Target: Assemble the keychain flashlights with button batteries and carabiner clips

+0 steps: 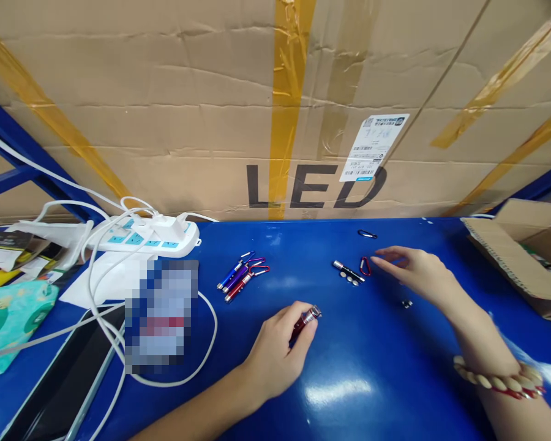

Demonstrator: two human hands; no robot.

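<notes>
My left hand [282, 343] is closed around a small red flashlight [307, 318], its metal ring end poking out past the thumb and forefinger. Over on the right, my right hand [408, 269] is open, fingers stretched out, fingertips just beside a red carabiner [365, 266]; whether they touch it I cannot tell. Left of that clip lie a black flashlight [348, 271] and several button cells [349, 279]. A small dark metallic part [407, 304] rests below my right hand. Blue, purple and red flashlights with carabiners [241, 277] lie side by side left of centre.
Behind the blue table [349, 355] stands a large cardboard box [202, 110]. A black carabiner [367, 234] lies near the back. At left are a white power strip [165, 239], looping cables, a phone with a blurred screen [163, 318] and a dark tablet-like device [68, 380]. An open carton [514, 257] sits right.
</notes>
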